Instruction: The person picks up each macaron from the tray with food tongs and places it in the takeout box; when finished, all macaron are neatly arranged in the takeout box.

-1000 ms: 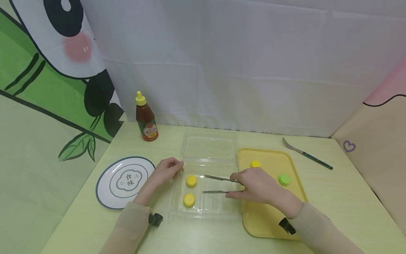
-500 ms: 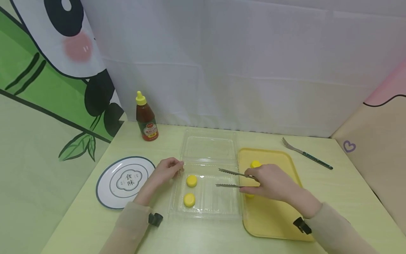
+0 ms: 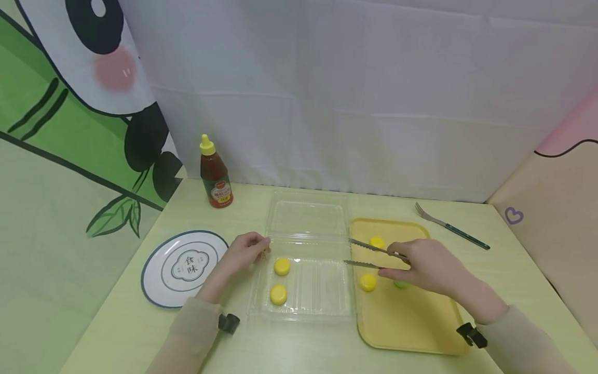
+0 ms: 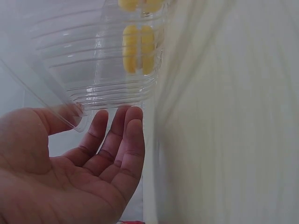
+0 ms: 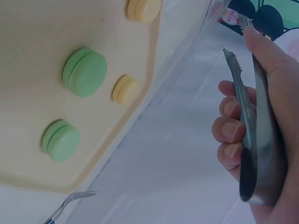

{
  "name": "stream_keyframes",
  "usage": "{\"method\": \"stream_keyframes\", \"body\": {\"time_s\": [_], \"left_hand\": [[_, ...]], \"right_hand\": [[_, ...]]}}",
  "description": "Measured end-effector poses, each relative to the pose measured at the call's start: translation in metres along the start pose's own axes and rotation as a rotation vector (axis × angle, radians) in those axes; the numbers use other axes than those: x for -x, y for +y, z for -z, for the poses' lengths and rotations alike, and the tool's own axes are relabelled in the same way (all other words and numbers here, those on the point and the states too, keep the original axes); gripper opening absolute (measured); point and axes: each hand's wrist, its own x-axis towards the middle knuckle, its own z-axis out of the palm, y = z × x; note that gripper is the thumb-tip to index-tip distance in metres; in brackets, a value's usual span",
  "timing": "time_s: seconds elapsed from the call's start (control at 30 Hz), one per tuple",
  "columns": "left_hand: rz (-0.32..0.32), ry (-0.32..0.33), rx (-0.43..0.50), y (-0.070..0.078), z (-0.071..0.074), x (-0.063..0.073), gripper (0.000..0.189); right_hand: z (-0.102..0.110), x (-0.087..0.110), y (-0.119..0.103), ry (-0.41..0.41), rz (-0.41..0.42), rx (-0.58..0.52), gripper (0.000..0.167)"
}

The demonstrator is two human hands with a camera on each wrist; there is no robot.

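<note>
My left hand [image 3: 245, 250] pinches the left rim of a clear plastic container [image 3: 322, 306], its lid folded back behind. In the left wrist view, the thumb [image 4: 65, 116] lies at the rim and the fingers curl against the outer wall. Two yellow macarons [image 3: 282, 266] sit inside, along the left. My right hand [image 3: 427, 265] grips metal tongs [image 5: 264, 144], whose serrated tips are spread with nothing between them. They hover over the left side of a yellow tray [image 3: 406, 330]. Two yellow macarons [image 3: 367, 282] and two green macarons [image 5: 86, 72] lie on the tray, the green ones mostly hidden in the head view.
A white plate with a blue rim [image 3: 159, 283] lies left of the container. Behind it stands a sauce bottle with a yellow cap [image 3: 216, 176]. A fork with a green handle [image 3: 455, 228] lies at the back right. A white cloth [image 3: 327, 104] hangs behind the table.
My right hand has moved right with the spread tongs, from above the container to above the tray. My left hand and the two macarons in the container have stayed in place.
</note>
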Motion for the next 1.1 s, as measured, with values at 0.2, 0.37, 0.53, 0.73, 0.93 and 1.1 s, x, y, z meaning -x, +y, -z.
{"method": "stream_keyframes", "body": {"time_s": [0.2, 0.37, 0.53, 0.73, 0.93, 1.1], "left_hand": [[-0.014, -0.002, 0.002, 0.000, 0.001, 0.000, 0.028], [-0.009, 0.002, -0.003, -0.001, 0.001, -0.001, 0.029], [-0.004, 0.003, -0.003, -0.001, 0.001, -0.001, 0.029], [-0.002, 0.004, 0.004, 0.000, 0.000, 0.000, 0.028], [-0.014, 0.009, 0.016, 0.000, -0.001, 0.000, 0.028], [-0.012, 0.008, 0.017, 0.000, -0.001, 0.000, 0.028]], "right_hand": [[0.003, 0.014, 0.014, 0.029, -0.021, 0.019, 0.036], [0.003, 0.024, 0.027, 0.049, -0.035, 0.039, 0.032], [0.003, 0.034, 0.038, 0.083, -0.039, 0.074, 0.031], [0.004, 0.046, 0.049, 0.104, -0.081, 0.087, 0.032], [0.005, 0.058, 0.059, 0.100, -0.133, 0.096, 0.031], [0.006, 0.066, 0.064, 0.092, -0.157, 0.100, 0.034]]}}
